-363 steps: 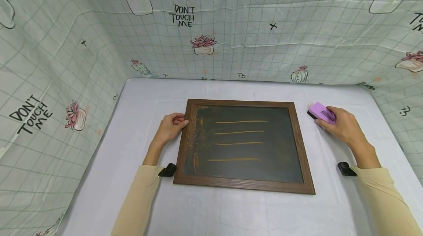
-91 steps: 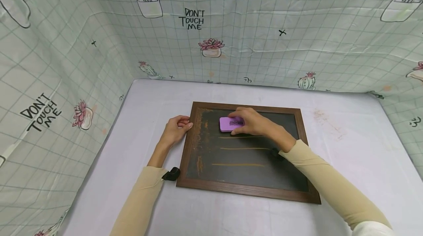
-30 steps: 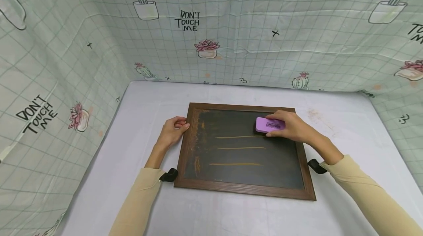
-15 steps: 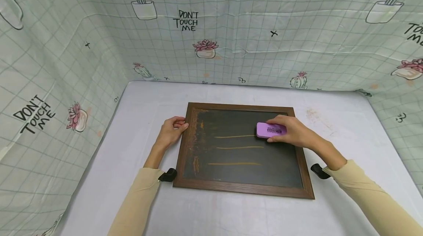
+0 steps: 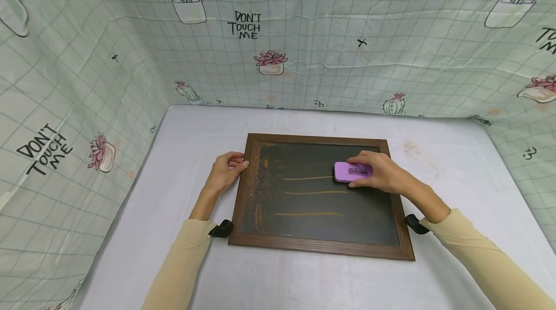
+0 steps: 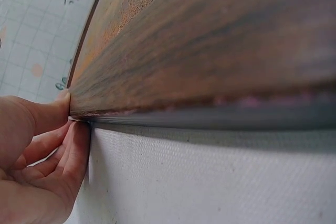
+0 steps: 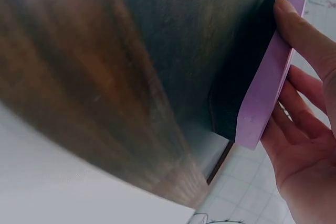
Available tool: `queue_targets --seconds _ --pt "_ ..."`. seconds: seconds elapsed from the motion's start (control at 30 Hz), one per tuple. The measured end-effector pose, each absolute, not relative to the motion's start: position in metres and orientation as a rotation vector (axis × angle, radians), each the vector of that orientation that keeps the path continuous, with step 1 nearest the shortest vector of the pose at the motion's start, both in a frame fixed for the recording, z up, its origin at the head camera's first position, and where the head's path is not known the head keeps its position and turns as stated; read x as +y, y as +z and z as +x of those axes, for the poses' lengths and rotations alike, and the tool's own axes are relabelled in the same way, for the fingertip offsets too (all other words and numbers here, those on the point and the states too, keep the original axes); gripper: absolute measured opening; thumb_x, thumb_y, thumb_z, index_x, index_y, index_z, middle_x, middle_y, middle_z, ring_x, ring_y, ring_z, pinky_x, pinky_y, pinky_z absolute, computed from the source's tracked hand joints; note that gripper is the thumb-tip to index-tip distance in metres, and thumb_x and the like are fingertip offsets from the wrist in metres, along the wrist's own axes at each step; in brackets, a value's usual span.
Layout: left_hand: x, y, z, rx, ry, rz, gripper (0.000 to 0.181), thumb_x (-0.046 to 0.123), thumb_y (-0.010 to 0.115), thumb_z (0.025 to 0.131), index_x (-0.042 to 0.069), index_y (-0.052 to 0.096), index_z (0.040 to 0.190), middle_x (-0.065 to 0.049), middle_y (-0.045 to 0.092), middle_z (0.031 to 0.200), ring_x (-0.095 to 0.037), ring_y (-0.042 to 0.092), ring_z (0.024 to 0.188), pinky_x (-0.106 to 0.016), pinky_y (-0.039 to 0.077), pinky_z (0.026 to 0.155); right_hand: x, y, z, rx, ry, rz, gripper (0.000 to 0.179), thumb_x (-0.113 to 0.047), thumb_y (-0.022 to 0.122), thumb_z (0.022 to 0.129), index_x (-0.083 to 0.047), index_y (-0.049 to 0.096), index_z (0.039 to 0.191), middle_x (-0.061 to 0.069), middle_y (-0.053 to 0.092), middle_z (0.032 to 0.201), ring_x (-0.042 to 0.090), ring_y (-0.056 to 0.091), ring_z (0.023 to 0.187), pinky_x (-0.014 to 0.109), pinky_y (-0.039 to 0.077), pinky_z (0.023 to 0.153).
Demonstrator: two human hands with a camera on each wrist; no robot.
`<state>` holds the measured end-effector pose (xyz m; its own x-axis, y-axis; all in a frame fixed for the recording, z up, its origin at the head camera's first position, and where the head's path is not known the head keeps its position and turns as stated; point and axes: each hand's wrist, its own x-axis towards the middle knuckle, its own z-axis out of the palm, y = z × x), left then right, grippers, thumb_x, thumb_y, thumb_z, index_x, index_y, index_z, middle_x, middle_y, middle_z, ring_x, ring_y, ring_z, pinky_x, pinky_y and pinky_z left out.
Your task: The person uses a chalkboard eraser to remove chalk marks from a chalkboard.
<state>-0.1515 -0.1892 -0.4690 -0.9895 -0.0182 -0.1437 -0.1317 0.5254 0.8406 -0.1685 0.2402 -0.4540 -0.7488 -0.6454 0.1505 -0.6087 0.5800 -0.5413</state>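
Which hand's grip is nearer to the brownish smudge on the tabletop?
Right. The right grip holds the purple eraser just left of the smudge; the left grip pinches the left edge of the chalkboard, farther.

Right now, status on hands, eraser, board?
Left hand pinching board at left edge. Right hand gripping eraser at right end of top line. Two lines below, uncovered. Nothing seen in the way.
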Motion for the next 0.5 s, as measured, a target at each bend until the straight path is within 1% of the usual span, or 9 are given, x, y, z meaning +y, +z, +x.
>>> queue_targets --seconds 0.13,0.27,0.5 --pt "-0.189 -0.468 -0.151 2.632 1.475 -0.131 0.039 0.012 0.068 0.101 -0.01 0.061 0.132 -0.024 0.065 0.114 -0.034 0.062 0.103 -0.041 0.048 0.09 0.237 -0.455 -0.17 2.738 -0.923 -1.126 0.055 -0.021 0.094 0.075 0.001 0.072 0.121 0.001 0.067 0.097 0.012 0.054 0.079 0.026 0.045 0.067" --pt "-0.19 -0.466 -0.151 2.627 1.468 -0.143 0.038 0.012 0.068 0.101 -0.01 0.061 0.132 -0.023 0.065 0.114 -0.034 0.062 0.103 -0.041 0.048 0.091 0.234 -0.455 -0.171 2.736 -0.922 -1.121 0.056 -0.02 0.094 0.075 0.002 0.072 0.121 0.002 0.067 0.098 0.013 0.054 0.08 0.027 0.045 0.068" --pt "-0.189 -0.467 -0.152 2.622 1.467 -0.146 0.038 0.012 0.068 0.101 -0.01 0.061 0.132 -0.023 0.064 0.114 -0.032 0.061 0.102 -0.038 0.048 0.088 0.229 -0.454 -0.17 2.722 -0.905 -1.063 0.056 -0.022 0.093 0.077 0.001 0.072 0.123 0.004 0.067 0.1 0.015 0.054 0.081 0.028 0.045 0.069"
